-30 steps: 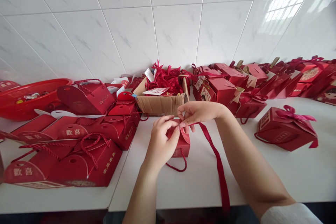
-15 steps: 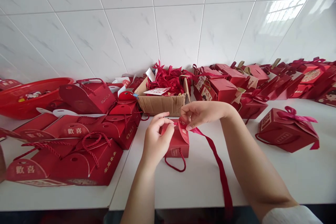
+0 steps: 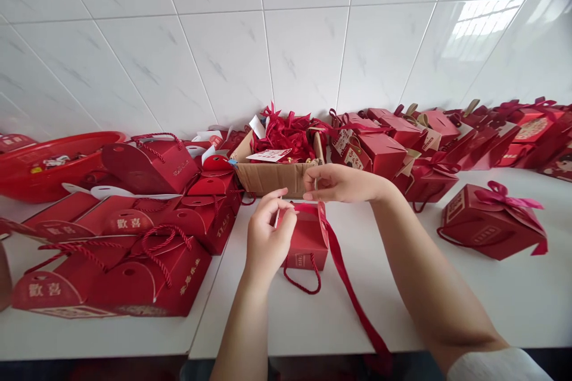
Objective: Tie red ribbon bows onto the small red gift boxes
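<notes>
A small red gift box [image 3: 308, 241] stands on the white table in front of me, its rope handle [image 3: 308, 290] hanging over the near side. At its left edge, my left hand [image 3: 269, 235] pinches the end of a red ribbon by the top flap; the fingertips partly hide the hold. The ribbon [image 3: 346, 280] passes through the right flap and trails down the table past its front edge. Above the gift box, just in front of the carton, hovers my right hand [image 3: 342, 183], fingers loosely curved with a gap to the thumb and nothing visible in them.
A cardboard carton [image 3: 274, 177] of red ribbons and cards sits behind. Several red boxes with rope handles [image 3: 147, 280] crowd the left, near a red basin [image 3: 58, 143]. To the right stands a box with a tied bow [image 3: 491, 220]; more boxes [image 3: 384, 152] line the tiled wall.
My right hand has let go at the right flap and lifted slightly. The flap now leans outward to the right, and the trailing ribbon has swung left at its upper part.
</notes>
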`<state>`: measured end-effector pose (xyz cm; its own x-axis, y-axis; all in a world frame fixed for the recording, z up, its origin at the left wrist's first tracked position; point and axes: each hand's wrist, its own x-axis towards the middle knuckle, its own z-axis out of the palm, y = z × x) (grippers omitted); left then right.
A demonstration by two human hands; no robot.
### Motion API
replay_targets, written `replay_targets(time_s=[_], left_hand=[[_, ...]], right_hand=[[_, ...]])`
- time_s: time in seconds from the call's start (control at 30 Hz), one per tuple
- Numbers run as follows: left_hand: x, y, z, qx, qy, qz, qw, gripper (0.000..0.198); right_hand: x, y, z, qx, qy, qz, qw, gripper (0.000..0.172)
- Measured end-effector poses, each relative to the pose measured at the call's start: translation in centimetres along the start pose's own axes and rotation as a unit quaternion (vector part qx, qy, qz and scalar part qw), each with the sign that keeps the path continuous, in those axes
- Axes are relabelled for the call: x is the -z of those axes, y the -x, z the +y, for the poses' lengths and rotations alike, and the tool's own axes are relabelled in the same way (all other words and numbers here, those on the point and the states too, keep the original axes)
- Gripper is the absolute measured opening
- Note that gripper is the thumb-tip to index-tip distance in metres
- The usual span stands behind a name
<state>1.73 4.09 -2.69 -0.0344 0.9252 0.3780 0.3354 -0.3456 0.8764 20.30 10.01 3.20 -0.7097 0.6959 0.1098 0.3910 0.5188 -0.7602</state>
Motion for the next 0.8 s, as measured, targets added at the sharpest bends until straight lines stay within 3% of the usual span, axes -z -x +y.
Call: replay_targets(time_s=[0.17,0.27,0.37,0.47,0.6,0.7,0.8], left_hand=[[0.3,0.0,0.4,0.009,0.093,0.054,0.994,0.011],[0.6,0.1,0.7,-0.002,0.129,0.095,0.987,0.010],[0.9,0.1,0.9,0.001,0.139,0.103,0.985,0.012],[1.1,0.2,0.8,0.012,0.109,0.051,0.993,0.014],[1.2,0.3,0.4,0.015,0.018,-0.008,1.000,0.016],[1.3,0.3,0.3,0.019,0.007,-0.005,1.000,0.022],[1.5,0.2,0.3,0.028,0.016,-0.012,0.999,0.029]], right_hand=[[-0.7,-0.6,-0.5,0.006,0.027,-0.028,0.999,0.040],[-0.8,-0.7,-0.7,0.030,0.002,-0.074,0.997,0.039],[-0.5,-0.4,-1.1,0.067,-0.043,-0.064,0.995,0.035],[-0.3,0.4,-2.1,0.088,-0.078,0.015,0.993,0.031],[-0.1,1.6,-3.4,0.111,-0.127,0.181,0.969,0.026],[0.2,2.4,-3.7,0.167,-0.177,0.274,0.930,0.021],[0.8,3.1,-4.0,0.259,-0.222,0.359,0.869,0.016]])
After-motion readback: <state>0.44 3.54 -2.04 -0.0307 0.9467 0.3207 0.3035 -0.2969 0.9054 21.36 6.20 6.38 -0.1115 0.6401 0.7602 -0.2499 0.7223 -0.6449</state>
